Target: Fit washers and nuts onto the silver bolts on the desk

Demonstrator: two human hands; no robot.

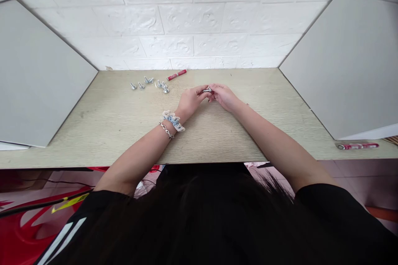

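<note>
Over the middle of the table (124, 120), my left hand (190, 101) and my right hand (226, 97) meet at the fingertips around a small silver bolt (207, 90). Both hands are closed, with the bolt pinched between thumbs and fingers. Part of it is covered by the fingers, so its far end cannot be made out. Left of my left hand, several similar silver bolts with wide round heads stand or lie on the tabletop, among them a bolt (133, 86) at the far left and a bolt (166, 90) nearest the hand.
A red pen-like tube (176, 75) lies near the white brick-pattern wall (174, 16). Another red tube (358, 146) rests by the front right edge. Grey panels stand at the left (40, 70) and right (345, 66). Below the left edge is a red chair (27, 236).
</note>
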